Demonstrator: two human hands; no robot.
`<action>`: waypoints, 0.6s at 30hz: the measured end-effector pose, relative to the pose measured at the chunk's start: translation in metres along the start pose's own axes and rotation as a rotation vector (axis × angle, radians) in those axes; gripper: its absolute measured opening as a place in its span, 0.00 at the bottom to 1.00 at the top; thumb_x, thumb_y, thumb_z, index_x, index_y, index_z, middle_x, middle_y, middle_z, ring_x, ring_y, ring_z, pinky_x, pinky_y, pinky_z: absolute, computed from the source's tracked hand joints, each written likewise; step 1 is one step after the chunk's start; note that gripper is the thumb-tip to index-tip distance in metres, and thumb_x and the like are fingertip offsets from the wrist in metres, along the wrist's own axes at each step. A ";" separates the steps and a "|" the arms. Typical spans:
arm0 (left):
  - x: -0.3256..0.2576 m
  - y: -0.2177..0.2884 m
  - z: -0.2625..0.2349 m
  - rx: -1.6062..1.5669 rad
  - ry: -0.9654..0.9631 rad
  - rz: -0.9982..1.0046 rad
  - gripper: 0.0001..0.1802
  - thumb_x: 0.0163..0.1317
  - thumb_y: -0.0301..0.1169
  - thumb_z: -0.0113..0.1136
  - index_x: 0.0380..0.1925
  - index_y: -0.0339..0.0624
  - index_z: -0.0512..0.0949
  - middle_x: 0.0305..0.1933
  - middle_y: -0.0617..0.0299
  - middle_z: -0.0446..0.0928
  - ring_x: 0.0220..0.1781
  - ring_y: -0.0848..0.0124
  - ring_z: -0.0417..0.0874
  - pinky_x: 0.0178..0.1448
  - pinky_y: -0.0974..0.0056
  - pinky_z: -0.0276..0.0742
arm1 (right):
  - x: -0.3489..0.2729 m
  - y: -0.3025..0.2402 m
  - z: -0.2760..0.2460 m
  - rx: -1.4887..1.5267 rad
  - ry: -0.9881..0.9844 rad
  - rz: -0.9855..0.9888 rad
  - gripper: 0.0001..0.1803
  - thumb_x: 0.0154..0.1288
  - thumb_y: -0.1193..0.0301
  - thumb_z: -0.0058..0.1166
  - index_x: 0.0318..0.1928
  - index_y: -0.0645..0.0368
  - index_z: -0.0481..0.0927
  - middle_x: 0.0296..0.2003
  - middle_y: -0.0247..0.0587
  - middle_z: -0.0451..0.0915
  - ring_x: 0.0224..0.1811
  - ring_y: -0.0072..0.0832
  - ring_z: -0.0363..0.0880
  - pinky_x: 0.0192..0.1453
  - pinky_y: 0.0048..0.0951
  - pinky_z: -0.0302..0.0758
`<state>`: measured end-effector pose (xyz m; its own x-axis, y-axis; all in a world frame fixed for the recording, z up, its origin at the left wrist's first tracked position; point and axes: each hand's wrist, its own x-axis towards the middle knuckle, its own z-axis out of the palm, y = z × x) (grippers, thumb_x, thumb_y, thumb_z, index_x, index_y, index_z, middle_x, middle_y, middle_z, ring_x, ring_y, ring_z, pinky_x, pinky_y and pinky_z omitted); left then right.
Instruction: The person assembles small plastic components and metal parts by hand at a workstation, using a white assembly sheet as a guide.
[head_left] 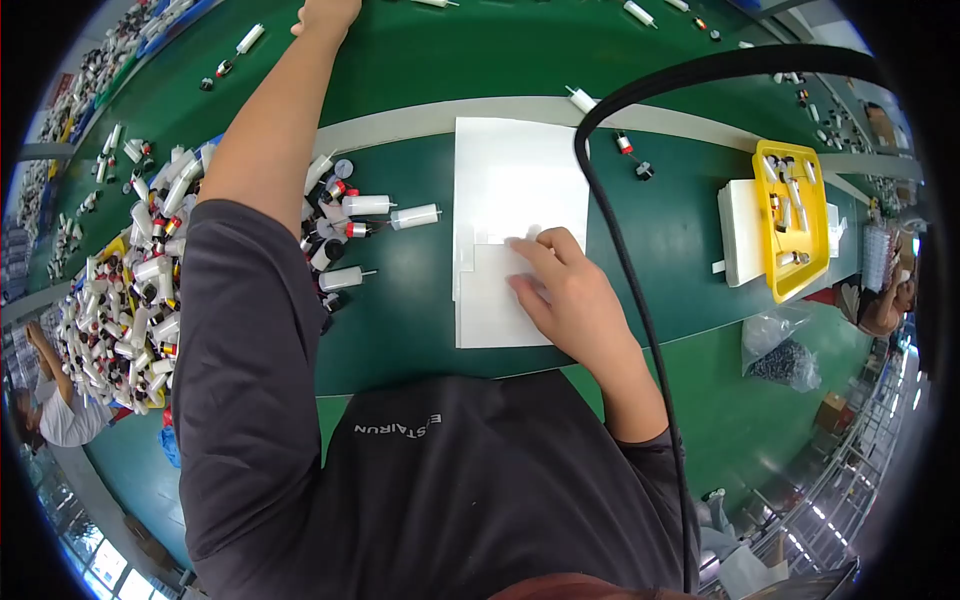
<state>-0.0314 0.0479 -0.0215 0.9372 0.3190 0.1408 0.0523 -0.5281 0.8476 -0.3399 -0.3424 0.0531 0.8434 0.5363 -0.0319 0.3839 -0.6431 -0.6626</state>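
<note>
Pressing down on the white sheets (515, 200) now, the right hand (565, 295) lies flat with fingers together on the smaller top sheet (495, 300), nothing pinched. That stack sits mid-counter on the dark green counter (680, 230), long axis running from the near edge toward the far edge, its far end touching the pale strip (400, 125) that crosses the counter. Away goes the left arm, stretched right across to the far edge; the left hand (325, 12) is cut off at the frame's rim, so its grip cannot be told. Beside that arm, toward the left edge, a big heap of small white cylinders (140, 290) with red and black caps spills out, a few strays (375, 215) lying just left of the sheets, long axes mostly pointing sideways. Open green shows between the sheets and the right side. Over there, a yellow tray (765, 215) of parts rests on a white block (742, 235) near the right edge, a clear bag (782, 352) of dark bits toward the near right corner. A black cable (625, 280) loops down across the view, passing just right of the working hand.
</note>
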 end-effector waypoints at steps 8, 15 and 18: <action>-0.073 0.113 0.000 -0.527 0.118 0.030 0.18 0.68 0.31 0.63 0.55 0.34 0.78 0.44 0.63 0.80 0.42 0.74 0.78 0.46 0.66 0.74 | 0.018 -0.001 0.022 -0.233 -0.084 -0.121 0.17 0.64 0.71 0.61 0.53 0.62 0.80 0.41 0.45 0.77 0.34 0.40 0.83 0.37 0.38 0.81; -0.194 0.153 -0.017 -0.771 -0.056 0.126 0.24 0.76 0.42 0.53 0.65 0.40 0.68 0.55 0.54 0.78 0.59 0.63 0.78 0.66 0.57 0.70 | 0.032 0.008 0.021 -0.084 -0.140 -0.147 0.12 0.62 0.71 0.62 0.45 0.60 0.79 0.41 0.45 0.78 0.33 0.42 0.83 0.35 0.39 0.80; -0.205 0.128 -0.015 -0.807 -0.220 -0.038 0.27 0.80 0.47 0.43 0.72 0.47 0.59 0.58 0.49 0.77 0.61 0.54 0.81 0.62 0.51 0.74 | 0.034 -0.003 0.018 -0.123 -0.192 -0.137 0.14 0.62 0.72 0.61 0.46 0.63 0.75 0.39 0.47 0.77 0.34 0.42 0.83 0.36 0.38 0.80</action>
<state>-0.2219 -0.0734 0.0663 0.9901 0.1202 0.0729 -0.0994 0.2318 0.9677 -0.3188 -0.3125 0.0406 0.6979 0.7095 -0.0972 0.5423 -0.6123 -0.5753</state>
